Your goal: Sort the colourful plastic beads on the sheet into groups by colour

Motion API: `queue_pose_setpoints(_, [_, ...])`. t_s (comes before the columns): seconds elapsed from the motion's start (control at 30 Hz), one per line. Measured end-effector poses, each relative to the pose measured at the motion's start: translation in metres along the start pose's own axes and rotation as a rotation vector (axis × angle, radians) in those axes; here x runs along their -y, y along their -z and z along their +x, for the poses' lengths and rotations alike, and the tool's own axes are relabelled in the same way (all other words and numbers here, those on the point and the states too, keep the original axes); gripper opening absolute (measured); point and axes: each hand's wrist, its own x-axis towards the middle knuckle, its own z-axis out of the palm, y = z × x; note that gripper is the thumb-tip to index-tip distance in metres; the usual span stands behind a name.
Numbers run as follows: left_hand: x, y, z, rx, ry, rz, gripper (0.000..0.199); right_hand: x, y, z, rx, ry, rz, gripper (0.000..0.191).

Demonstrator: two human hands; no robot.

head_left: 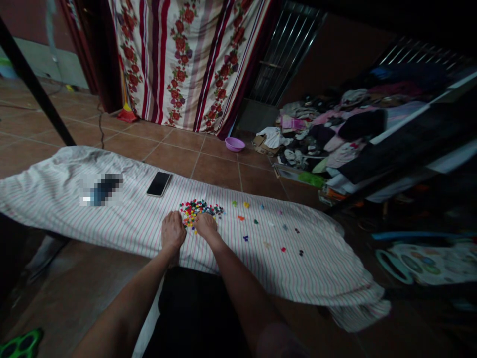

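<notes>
A pile of small, bright plastic pieces (193, 205) in many colours lies on a striped cloth (126, 219). My left hand (174, 230) rests against the pile's left edge with its fingers curled down together; whatever is under them is hidden. Over the front right of the pile, my right hand (206, 225) is closed with its fingertips down among the pieces, and what it pinches does not show. To the right, small colour-sorted groups lie apart, among them a yellow group (246, 205), an orange group (241, 218), a dark blue group (246, 238) and a red group (283, 249).
Left of the pile lies a phone (159, 184), and farther left a blurred-out object (101, 190). On the tiled floor beyond stands a purple basin (234, 144), below a floral curtain (182, 64). Heaped clothes (335, 124) fill the right background.
</notes>
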Motion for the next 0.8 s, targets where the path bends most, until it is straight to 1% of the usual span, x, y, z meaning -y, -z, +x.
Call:
queue_pose_setpoints(0.1, [-0.001,0.002,0.000,0.006,0.002,0.010,0.027,-0.001,0.000,-0.003,-0.020,0.011,0.024,0.023])
queue_pose_setpoints(0.23, [-0.004,0.008,0.000,0.024,-0.002,0.018,0.026,-0.007,0.000,-0.007,-0.081,0.001,0.083,0.027])
queue_pose_setpoints(0.37, [-0.006,0.016,0.001,0.041,-0.019,0.007,0.024,-0.018,-0.003,-0.009,-0.136,0.028,0.188,0.025])
queue_pose_setpoints(0.47, [-0.008,0.021,0.002,0.048,-0.033,-0.004,0.022,-0.031,-0.005,-0.010,-0.201,0.059,0.270,0.023])
queue_pose_setpoints(0.57, [-0.009,0.026,0.002,0.054,-0.042,-0.003,0.019,-0.052,-0.004,-0.013,-0.254,0.052,0.361,0.024])
queue_pose_setpoints(0.63, [-0.009,0.028,0.002,0.089,-0.054,0.039,0.017,-0.070,-0.002,-0.015,-0.287,0.024,0.436,0.025])
queue_pose_setpoints(0.8, [-0.007,0.027,0.003,0.130,-0.070,0.078,0.016,-0.131,0.006,-0.020,-0.359,-0.069,0.565,0.022])
